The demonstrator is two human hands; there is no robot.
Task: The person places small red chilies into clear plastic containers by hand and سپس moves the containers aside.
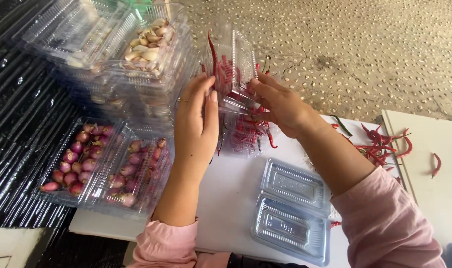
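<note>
Both hands, left hand (198, 116) and right hand (278, 101), fingers clamped on clear clamshell box (234, 69) of red chillies (226, 74), pressing lid shut; empty clamshell (293, 211) near on bench (226, 198).

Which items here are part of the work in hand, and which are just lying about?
In hand:
- left hand and right hand, on a clear clamshell box
- red chillies inside it

Lying about:
- open empty clamshell
- loose chillies
- packed shallot boxes
- stacked garlic boxes
</note>
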